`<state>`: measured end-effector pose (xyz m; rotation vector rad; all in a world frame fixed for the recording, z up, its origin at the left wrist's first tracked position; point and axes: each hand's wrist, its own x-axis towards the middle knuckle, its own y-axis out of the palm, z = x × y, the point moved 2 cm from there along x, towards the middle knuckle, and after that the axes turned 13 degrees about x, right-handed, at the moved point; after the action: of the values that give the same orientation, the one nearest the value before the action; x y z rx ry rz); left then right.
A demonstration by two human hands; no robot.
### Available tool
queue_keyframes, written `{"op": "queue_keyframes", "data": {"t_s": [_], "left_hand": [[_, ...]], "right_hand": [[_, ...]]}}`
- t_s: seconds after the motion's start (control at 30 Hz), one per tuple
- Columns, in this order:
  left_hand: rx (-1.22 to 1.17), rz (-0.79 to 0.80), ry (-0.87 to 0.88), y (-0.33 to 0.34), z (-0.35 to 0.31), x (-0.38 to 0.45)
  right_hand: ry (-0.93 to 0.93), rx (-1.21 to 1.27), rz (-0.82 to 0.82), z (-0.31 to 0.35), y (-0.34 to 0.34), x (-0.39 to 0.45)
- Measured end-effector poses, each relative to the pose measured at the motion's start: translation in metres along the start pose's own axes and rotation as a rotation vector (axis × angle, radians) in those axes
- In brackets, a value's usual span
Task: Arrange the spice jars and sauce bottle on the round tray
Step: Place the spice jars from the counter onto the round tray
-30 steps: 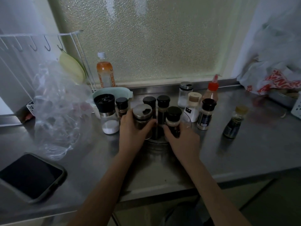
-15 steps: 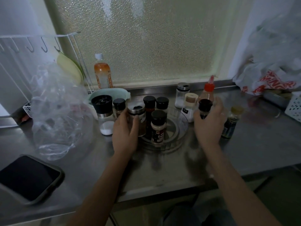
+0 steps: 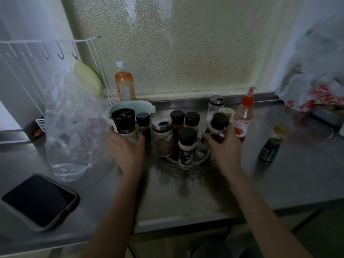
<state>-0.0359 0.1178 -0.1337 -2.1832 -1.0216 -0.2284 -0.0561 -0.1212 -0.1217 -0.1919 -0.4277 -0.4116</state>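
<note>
Now the right hand (image 3: 221,146) has lifted a black-capped jar (image 3: 216,125) over the round tray (image 3: 204,157) at the bench (image 3: 186,198) centre, fingers closed round it. Four jars stand on the tray. Left hand (image 3: 126,148) has moved to the grinder (image 3: 123,121), wrapping its base. Off-tray: one small dark jar (image 3: 144,127), two pale shakers behind, one red-capped sauce bottle (image 3: 243,118), one dark bottle (image 3: 270,146).

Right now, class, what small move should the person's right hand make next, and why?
Probably lower the black-capped spice jar held by the right hand onto the bare right side of the round clear tray. It hangs above that gap; four jars already fill the left and front.
</note>
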Motion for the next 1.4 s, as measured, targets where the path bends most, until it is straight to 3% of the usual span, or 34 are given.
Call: {"op": "queue_keyframes", "data": {"t_s": [0.2,0.33,0.5,0.9,1.03,1.3,1.4], "left_hand": [[-0.095,0.107,-0.04,0.009,0.016,0.011],[-0.178,0.015,-0.018,0.0,0.009,0.007],[-0.336,-0.142,0.148,-0.028,-0.01,-0.015],[-0.281,0.222,0.436,-0.006,-0.031,-0.043],[-0.217,0.283,0.442,0.005,-0.027,-0.041],[-0.244,0.246,0.421,0.005,-0.024,-0.041],[-0.278,0.074,0.599,-0.013,-0.028,-0.048]], "right_hand": [[-0.03,-0.1,0.083,-0.007,0.014,-0.006],[-0.03,-0.111,0.096,-0.008,0.015,-0.015],[-0.064,-0.142,0.057,-0.01,0.018,-0.023],[-0.103,-0.19,0.038,-0.009,0.024,-0.03],[-0.112,-0.182,0.022,-0.009,0.024,-0.032],[-0.107,-0.121,0.082,-0.004,0.023,-0.038],[-0.054,0.019,0.043,0.0,0.017,-0.049]]}}
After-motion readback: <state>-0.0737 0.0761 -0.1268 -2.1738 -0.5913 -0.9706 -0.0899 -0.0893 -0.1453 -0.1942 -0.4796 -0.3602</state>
